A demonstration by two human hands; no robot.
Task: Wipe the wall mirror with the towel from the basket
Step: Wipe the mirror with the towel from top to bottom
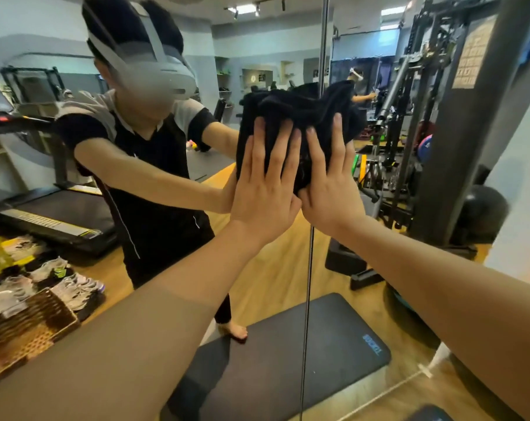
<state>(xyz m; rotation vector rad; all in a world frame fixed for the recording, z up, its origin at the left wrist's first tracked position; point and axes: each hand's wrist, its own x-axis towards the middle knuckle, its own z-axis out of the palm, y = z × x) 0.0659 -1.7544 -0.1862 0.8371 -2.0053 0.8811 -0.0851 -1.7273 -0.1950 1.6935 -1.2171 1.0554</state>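
Observation:
A black towel [303, 113] is pressed flat against the wall mirror [273, 268], over the vertical seam between two mirror panels. My left hand [265, 180] lies on the towel's lower left part, fingers spread and pointing up. My right hand [329, 177] presses on its lower right part, beside the left hand. Both palms hold the towel against the glass. The mirror reflects a person with outstretched arms. A woven basket [30, 326] sits at the lower left.
The mirror reflects a treadmill [54, 214], pairs of shoes [60, 278] on the floor and a dark exercise mat [288, 354]. A black weight machine [458, 126] stands close on the right, with a dark ball [482, 211] beside it. The floor is wood.

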